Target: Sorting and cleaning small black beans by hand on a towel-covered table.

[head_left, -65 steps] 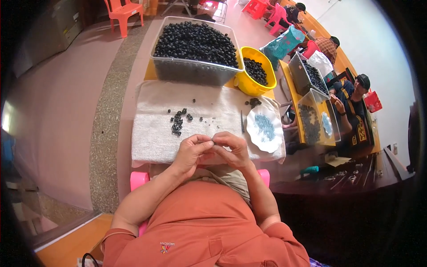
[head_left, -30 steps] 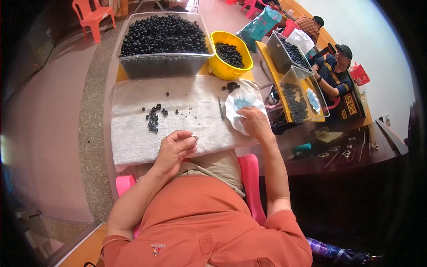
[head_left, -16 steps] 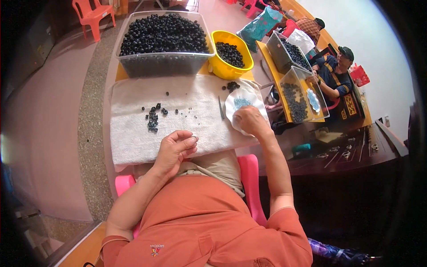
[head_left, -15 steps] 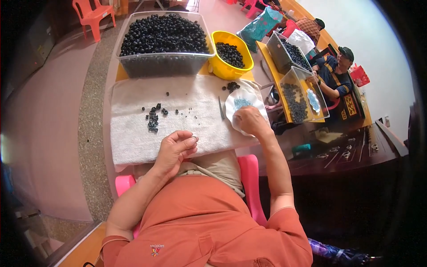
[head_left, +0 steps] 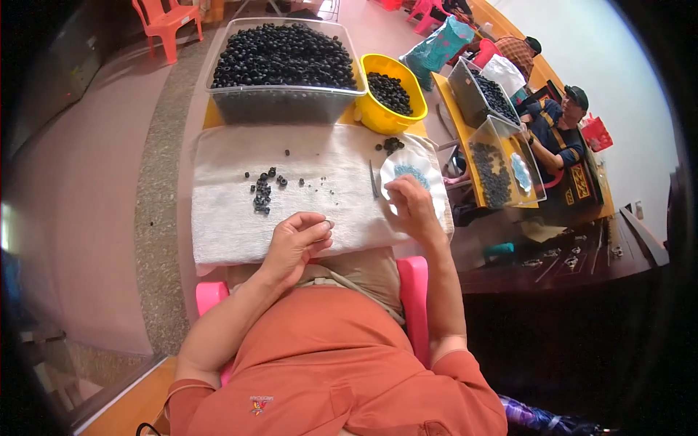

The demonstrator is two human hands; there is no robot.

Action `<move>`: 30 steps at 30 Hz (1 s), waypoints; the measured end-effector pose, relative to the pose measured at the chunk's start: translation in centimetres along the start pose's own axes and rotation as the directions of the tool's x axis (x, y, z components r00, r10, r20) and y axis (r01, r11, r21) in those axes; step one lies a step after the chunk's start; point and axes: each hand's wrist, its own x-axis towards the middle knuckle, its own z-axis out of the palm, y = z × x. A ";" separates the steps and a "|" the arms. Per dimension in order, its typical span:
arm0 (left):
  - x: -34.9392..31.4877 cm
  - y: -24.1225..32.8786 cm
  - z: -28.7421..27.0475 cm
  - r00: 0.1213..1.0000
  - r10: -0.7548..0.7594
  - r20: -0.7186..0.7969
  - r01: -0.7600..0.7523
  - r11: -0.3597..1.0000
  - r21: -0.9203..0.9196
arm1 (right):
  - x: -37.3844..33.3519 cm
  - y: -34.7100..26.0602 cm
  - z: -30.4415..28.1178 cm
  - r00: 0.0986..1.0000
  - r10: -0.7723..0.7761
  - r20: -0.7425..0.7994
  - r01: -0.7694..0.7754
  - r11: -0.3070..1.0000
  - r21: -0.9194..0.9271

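Your left hand [head_left: 294, 247] is over the near edge of the cloth [head_left: 225, 229], thumb and forefinger together, clamped on a small dark piece [head_left: 331, 224]. The piece pokes out at the fingertips and is too small to make out its exact shape.

Your right hand [head_left: 413, 207] is over the near side of a white plate [head_left: 437, 187] with a wavy rim. Its fingers are bent and bunched; you cannot tell from here whether they grip anything. Small pale-blue bits [head_left: 409, 171] lie in the plate.

To the left on the cloth sit loose black beads [head_left: 262, 195], short and round, some showing a hole. Tiny dark crumbs lie to their right, and a thin dark tool [head_left: 374, 180] lies just beside the plate. A small black cluster [head_left: 392, 144] is behind the plate.

The white cloth covers most of your yellow-orange counter [head_left: 211, 116]. At the back, a clear bin [head_left: 287, 109] heaped with black beads stands beside a yellow bucket [head_left: 380, 120] holding more. You sit in a pink chair [head_left: 415, 291]. To your right, a co-worker [head_left: 556, 134] sits by a second counter [head_left: 465, 138]; pinkish floor [head_left: 94, 218] spreads to your left.
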 end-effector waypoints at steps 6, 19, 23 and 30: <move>0.4 -0.3 -0.2 1.000 -0.015 0.004 0.015 1.000 -0.006 | -1.2 -3.0 3.7 0.976 0.181 0.120 -0.217 0.804 0.554; 0.4 -0.4 -0.5 0.999 0.000 0.040 0.004 0.997 -0.081 | -0.9 -5.9 7.1 0.982 0.112 0.154 -0.186 0.736 0.651; 0.5 -0.5 -0.7 0.998 0.009 0.060 -0.004 0.998 -0.068 | -1.4 -5.8 7.0 0.958 0.182 0.222 -0.285 0.695 0.661; 0.4 -0.4 -0.6 0.998 0.014 0.055 -0.010 0.998 -0.060 | -1.5 -5.8 7.0 0.978 0.123 0.170 -0.208 0.675 0.707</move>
